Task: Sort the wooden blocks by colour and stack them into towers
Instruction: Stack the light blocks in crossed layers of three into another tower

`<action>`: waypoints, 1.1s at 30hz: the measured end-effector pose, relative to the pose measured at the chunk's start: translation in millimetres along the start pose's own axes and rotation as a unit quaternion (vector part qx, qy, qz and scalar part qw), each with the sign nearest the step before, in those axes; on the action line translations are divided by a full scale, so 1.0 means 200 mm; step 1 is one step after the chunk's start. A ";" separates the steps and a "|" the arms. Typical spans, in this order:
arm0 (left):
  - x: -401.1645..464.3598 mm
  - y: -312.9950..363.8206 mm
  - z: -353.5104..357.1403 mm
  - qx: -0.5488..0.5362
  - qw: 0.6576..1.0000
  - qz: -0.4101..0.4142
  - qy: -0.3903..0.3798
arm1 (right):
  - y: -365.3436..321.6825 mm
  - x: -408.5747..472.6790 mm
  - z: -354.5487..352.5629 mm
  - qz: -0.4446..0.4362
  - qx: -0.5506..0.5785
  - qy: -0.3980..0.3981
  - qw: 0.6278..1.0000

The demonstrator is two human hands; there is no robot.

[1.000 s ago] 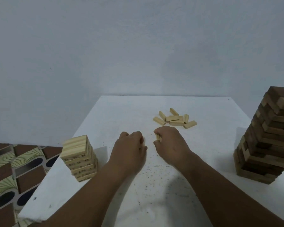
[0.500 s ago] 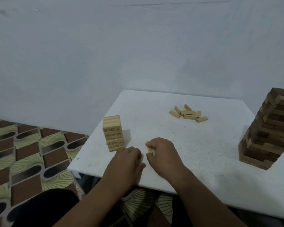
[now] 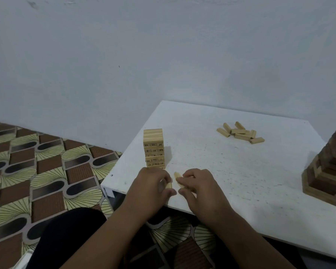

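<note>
Near the white table's (image 3: 241,171) front edge, left hand (image 3: 151,188) and right hand (image 3: 197,184) each pinch a light, rigid pale wooden block (image 3: 168,185), best gripped across its long sides, beside the pale tower (image 3: 154,148).

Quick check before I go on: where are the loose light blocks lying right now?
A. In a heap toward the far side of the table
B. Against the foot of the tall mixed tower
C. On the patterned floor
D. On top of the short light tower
A: the loose light blocks lie in a small heap far back on the white table, apart from the short light tower and the tall mixed tower.
</note>
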State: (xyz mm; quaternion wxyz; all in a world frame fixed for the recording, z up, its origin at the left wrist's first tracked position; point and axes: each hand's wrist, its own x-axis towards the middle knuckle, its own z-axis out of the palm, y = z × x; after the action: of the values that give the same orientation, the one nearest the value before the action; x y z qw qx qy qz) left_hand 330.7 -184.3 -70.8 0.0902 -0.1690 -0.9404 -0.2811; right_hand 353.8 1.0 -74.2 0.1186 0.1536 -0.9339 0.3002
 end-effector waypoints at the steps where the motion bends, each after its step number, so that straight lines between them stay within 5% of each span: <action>1: 0.00 -0.01 0.00 -0.003 1.000 -0.002 -0.001 | 0.00 0.00 0.01 -0.015 -0.006 -0.006 1.000; 26: 0.02 -0.08 -0.04 -0.035 0.999 0.000 -0.019 | 0.04 0.03 0.01 -0.025 0.008 0.020 0.999; 33: 0.01 -0.08 -0.03 -0.042 0.999 0.001 -0.027 | 0.07 0.02 -0.02 -0.024 0.050 -0.043 0.998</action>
State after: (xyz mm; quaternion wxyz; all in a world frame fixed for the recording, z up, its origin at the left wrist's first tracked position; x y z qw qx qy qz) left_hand 323.2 -199.4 -72.1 0.0582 -0.1815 -0.9297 -0.3153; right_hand 345.5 12.4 -76.7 0.0775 0.1941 -0.9182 0.3366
